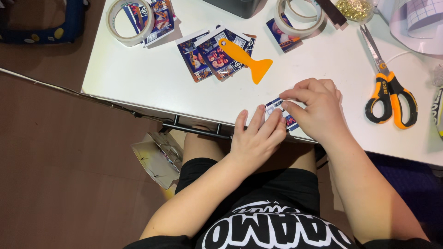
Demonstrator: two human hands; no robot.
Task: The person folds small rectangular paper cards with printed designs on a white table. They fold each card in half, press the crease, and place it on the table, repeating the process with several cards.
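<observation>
A small printed card [276, 105] with a blue and white border lies at the near edge of the white table [152, 78]. My left hand [257, 136] rests flat with its fingertips on the card's left side. My right hand [316, 108] covers the card's right part, thumb and forefinger pinched at its top edge. Most of the card is hidden under the two hands.
An orange plastic scraper [243, 58] lies on several printed cards [210, 57]. Tape rolls sit at the back left [130, 20] and back middle [297, 18]. Orange-handled scissors [386, 90] lie at the right. A paper bag [157, 157] stands on the brown floor.
</observation>
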